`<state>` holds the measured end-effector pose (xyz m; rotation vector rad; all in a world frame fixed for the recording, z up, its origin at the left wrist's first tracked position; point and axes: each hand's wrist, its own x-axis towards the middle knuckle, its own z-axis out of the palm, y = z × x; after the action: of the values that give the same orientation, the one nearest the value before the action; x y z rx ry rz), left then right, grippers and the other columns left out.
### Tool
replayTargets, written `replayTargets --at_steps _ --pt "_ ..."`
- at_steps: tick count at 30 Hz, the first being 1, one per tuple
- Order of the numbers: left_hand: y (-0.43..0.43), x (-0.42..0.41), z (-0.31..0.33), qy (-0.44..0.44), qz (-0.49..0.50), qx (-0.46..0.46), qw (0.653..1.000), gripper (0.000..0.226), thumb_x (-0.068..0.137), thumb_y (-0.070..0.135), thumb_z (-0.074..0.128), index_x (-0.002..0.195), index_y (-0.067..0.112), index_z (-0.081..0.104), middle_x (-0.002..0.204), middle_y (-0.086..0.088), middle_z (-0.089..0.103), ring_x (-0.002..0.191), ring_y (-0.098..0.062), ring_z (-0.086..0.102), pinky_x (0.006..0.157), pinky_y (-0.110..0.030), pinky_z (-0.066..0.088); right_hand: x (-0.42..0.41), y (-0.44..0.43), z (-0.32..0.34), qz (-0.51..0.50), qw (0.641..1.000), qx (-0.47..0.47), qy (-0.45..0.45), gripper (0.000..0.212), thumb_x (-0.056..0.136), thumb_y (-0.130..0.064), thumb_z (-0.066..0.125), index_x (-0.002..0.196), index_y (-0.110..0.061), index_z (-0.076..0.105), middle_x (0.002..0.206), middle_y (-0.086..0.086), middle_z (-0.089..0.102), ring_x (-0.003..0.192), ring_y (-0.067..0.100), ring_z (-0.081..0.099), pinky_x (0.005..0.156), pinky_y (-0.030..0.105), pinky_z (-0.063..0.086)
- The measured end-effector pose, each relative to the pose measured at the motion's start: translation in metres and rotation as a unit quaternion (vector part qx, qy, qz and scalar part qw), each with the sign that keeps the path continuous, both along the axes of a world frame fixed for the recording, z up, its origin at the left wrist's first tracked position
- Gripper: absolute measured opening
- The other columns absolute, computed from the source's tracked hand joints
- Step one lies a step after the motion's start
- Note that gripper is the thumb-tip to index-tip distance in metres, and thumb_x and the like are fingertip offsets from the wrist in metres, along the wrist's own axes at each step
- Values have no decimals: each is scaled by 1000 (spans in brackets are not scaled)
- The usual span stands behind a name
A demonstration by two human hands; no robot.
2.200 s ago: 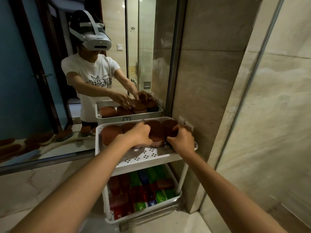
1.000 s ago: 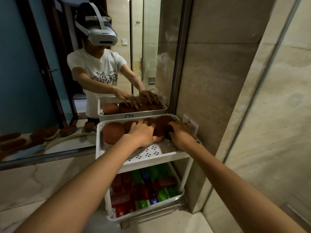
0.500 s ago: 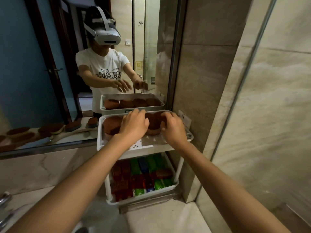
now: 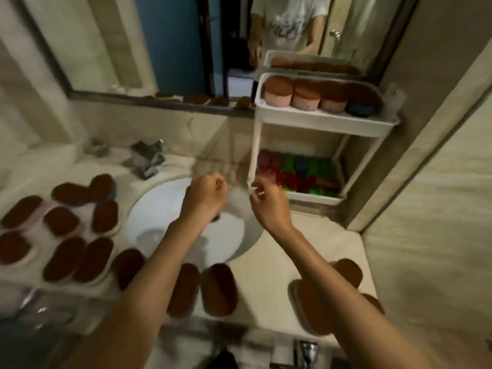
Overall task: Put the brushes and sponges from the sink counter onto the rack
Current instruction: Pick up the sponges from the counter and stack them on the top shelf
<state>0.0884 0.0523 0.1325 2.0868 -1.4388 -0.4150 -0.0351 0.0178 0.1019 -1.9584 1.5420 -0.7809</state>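
Observation:
Several brown oval brushes lie bristle-up on the sink counter: a group at the left [image 4: 77,259], two at the front [image 4: 218,288], others at the right [image 4: 311,310]. The white two-tier rack [image 4: 327,126] stands at the counter's back right corner. Its top shelf holds a row of brown brushes [image 4: 306,94], its lower shelf coloured sponges [image 4: 298,171]. My left hand [image 4: 205,195] and my right hand [image 4: 269,201] hover over the sink, in front of the rack, fingers loosely curled and holding nothing.
A white round sink basin [image 4: 165,203] lies under my hands, with a chrome faucet [image 4: 147,158] behind it. A mirror [image 4: 170,43] runs along the back wall. A stone wall [image 4: 439,182] closes the right side next to the rack.
Both hands have left the brushes on the rack's top shelf and pulled back over the sink. The view has dropped from the rack to the counter.

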Motion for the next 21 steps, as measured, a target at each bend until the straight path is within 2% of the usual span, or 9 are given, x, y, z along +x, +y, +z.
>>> replayTargets --at_steps 3,7,12,14,17,21 --pt "46 19 -41 9 51 66 996 27 93 18 46 108 4 64 112 -17 67 107 -34 59 88 -37 46 19 40 -44 59 991 101 67 39 89 -16 52 127 -7 49 127 17 57 118 34 53 94 36 43" --pt "95 40 -93 -5 81 162 984 35 94 19 47 125 6 55 126 -14 61 117 -30 57 96 -36 45 40 84 -95 131 945 213 211 56 89 -33 55 136 -10 33 137 19 42 125 40 45 103 47 41" --pt "123 48 -140 -31 31 303 952 56 90 28 56 139 11 37 136 -13 49 123 -30 52 98 -37 47 48 103 -126 133 912 240 306 68 86 -38 59 140 -14 26 139 17 39 128 36 39 103 45 37" --pt "127 45 -150 -37 18 334 942 70 86 33 61 144 13 27 141 -12 42 128 -29 46 101 -36 43 49 106 -132 129 907 232 327 70 85 -36 61 141 -17 24 139 16 39 128 35 39 102 44 37" --pt "126 43 -160 -51 27 330 942 87 79 39 68 145 10 20 142 -14 39 130 -31 41 104 -38 39 52 106 -135 127 905 231 333 73 83 -35 64 141 -17 22 138 16 38 128 35 38 101 44 38" --pt "119 42 -163 -55 32 326 943 88 77 34 72 142 5 21 143 -17 36 131 -32 39 107 -38 36 46 99 -131 121 920 242 284 67 85 -24 62 140 -15 24 134 17 42 124 36 45 99 44 45"
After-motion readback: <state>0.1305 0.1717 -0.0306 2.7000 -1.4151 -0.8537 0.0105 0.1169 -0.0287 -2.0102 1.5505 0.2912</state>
